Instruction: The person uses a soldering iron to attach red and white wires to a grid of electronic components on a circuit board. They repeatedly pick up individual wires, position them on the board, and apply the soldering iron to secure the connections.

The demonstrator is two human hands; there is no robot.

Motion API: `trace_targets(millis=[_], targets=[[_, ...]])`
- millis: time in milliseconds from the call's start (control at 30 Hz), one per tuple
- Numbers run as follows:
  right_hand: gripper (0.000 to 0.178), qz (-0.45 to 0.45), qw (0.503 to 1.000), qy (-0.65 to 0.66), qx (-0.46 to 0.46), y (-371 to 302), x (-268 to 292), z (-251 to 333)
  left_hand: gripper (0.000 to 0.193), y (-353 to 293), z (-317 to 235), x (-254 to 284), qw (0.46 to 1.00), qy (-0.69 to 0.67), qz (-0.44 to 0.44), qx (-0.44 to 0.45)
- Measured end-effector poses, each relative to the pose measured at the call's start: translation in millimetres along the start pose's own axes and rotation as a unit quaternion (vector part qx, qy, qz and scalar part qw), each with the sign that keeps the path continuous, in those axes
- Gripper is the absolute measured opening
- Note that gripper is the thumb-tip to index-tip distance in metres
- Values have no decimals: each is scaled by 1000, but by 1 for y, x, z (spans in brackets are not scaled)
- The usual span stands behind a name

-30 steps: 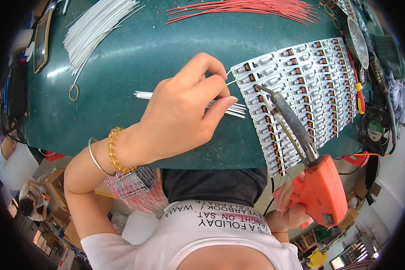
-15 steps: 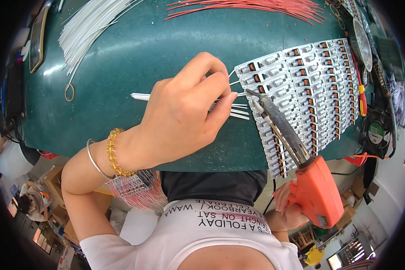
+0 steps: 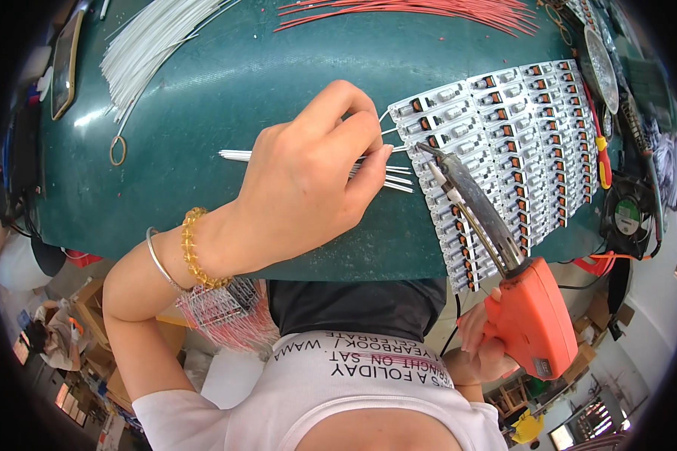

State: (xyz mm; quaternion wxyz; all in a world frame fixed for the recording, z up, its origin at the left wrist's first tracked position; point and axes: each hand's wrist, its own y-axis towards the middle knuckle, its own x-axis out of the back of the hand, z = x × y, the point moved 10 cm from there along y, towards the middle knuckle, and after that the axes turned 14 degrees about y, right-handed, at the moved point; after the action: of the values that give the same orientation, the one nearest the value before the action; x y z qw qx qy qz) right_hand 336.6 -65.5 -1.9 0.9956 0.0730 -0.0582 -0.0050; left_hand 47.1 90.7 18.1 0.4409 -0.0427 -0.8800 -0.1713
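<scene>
My left hand (image 3: 308,177) is closed over the table, thumb and forefinger pinching a thin white wire whose end meets the left edge of a panel of small circuit boards (image 3: 453,113). Under the palm lie more short white wires (image 3: 237,155), their ends showing on both sides of the hand. With my right hand (image 3: 483,342) I grip an orange-red soldering gun (image 3: 538,319) at the panel's near side. Its dark tip rests on or just over the board edge beside the pinched wire; contact cannot be made out. Two white wires stick out from boards farther up.
White wires (image 3: 147,52) are spread at the far left, red wires (image 3: 421,11) along the far edge. A phone (image 3: 66,64) lies at left. Right of the panel are a red-and-yellow screwdriver (image 3: 604,161) and a small black fan (image 3: 626,216). A wire bundle (image 3: 229,308) hangs below the table edge.
My left hand has shifted slightly up and left with the wire. The soldering tip sits a little farther right and up, slightly more over the board. Both grips are unchanged.
</scene>
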Motion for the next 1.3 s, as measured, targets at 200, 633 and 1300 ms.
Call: trace_targets(millis=[200,633,1300], targets=[[78,-10,999,45,11,13,-12,13,10,4,-9,2,999,-32,0,-34],[75,-57,992,71,-85,11,-19,10,11,-3,-14,-7,999,4,-2,-36],[77,-29,992,118,-20,2,-12,12,8,-2,-20,0,998,-22,11,-57]])
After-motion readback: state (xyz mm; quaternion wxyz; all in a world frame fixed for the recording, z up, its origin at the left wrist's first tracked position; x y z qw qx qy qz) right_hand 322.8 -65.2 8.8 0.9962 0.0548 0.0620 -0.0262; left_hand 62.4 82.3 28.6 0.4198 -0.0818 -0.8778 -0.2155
